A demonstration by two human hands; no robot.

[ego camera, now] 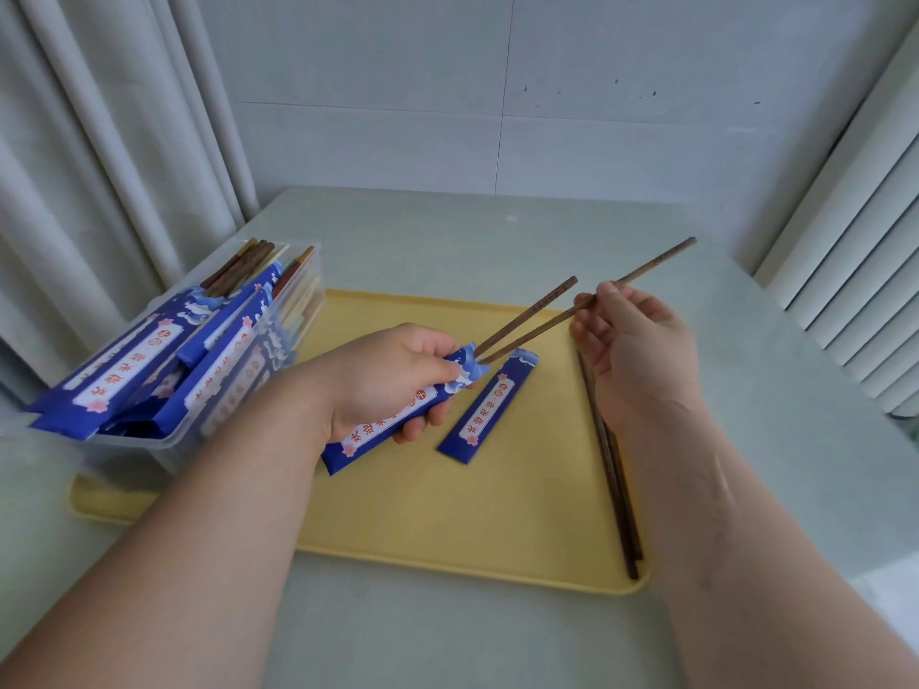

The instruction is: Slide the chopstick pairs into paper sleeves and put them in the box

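Left hand (393, 377) grips blue printed paper sleeve (398, 415) above yellow plastic tray (447, 514), mouth held open. Right hand (631, 350) pinches dark wooden chopstick pair (547, 315), tips entering sleeve. Clear plastic box (199, 390) left, part-filled.

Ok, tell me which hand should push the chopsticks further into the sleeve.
Right. The right hand pinches one chopstick whose tip sits in the sleeve; the left hand grips that sleeve.
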